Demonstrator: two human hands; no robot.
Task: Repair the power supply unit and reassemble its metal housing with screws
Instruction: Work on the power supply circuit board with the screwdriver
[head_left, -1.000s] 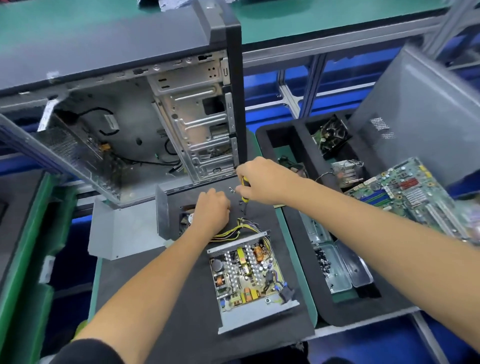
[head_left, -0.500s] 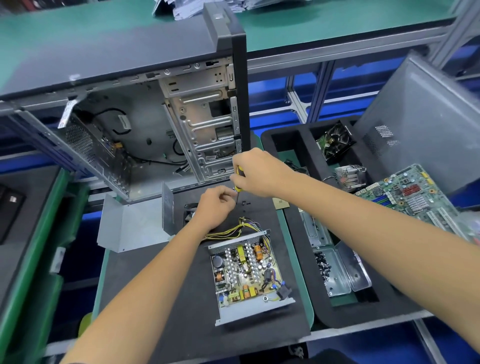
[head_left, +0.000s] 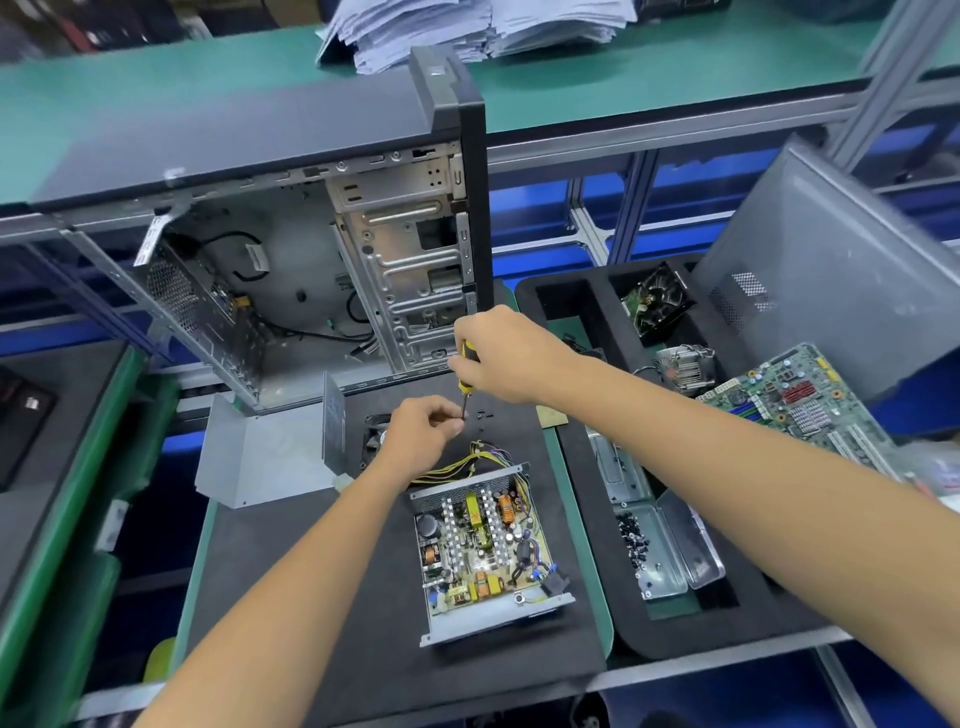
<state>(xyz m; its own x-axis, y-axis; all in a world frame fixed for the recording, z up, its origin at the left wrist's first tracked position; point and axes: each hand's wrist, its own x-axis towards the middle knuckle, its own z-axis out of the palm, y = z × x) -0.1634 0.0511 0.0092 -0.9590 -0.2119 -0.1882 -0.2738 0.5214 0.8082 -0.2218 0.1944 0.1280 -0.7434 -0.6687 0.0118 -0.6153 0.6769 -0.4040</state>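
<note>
The open power supply unit (head_left: 483, 556) lies on the black mat (head_left: 311, 597) with its circuit board bare and yellow wires (head_left: 467, 462) running out of its far end. Its grey metal cover (head_left: 260, 457) lies to the left beside a black fan (head_left: 375, 441). My right hand (head_left: 504, 358) grips a yellow-handled screwdriver (head_left: 467, 366), tip pointing down. My left hand (head_left: 423, 434) pinches something small at the screwdriver tip; what it is I cannot tell. A few small black screws (head_left: 485, 415) lie loose on the mat beside the tip.
An open computer case (head_left: 311, 270) stands behind the mat. To the right, a black foam tray (head_left: 582, 312) holds a fan, a heatsink (head_left: 683, 366), a motherboard (head_left: 795, 405) and a metal tin of screws (head_left: 644, 545). A grey side panel (head_left: 841, 270) leans at far right.
My right hand has lifted the screwdriver off the mat and stood it upright. My left hand has moved right and its fingers have come to the tip. My view has tilted up a little.
</note>
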